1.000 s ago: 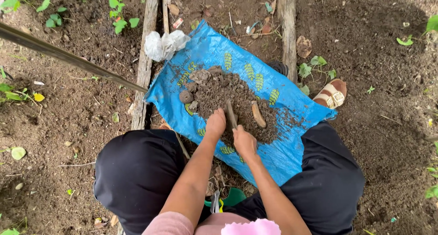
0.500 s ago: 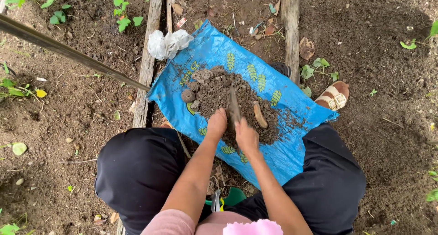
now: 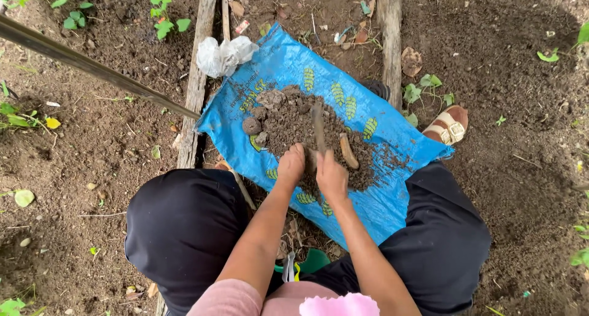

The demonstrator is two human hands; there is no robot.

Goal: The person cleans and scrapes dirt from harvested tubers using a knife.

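A sack lies flat on the ground before a squatting person's knees, with a soil heap on its middle. Both hands rest side by side on the heap's near edge, the left hand beside the right hand. A stick stands in the heap just beyond them. A crumpled bag lies at the sack's far left corner, and a sandal lies off its right edge.

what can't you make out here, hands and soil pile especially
Head view only:
- Left hand and right hand: fingers curl down into the soil pile, so their grip is hidden.
- Stick: its lower end is hidden between the hands.
- Pole: cut off by the left edge.
- Sandal: partly hidden behind the blue sack.
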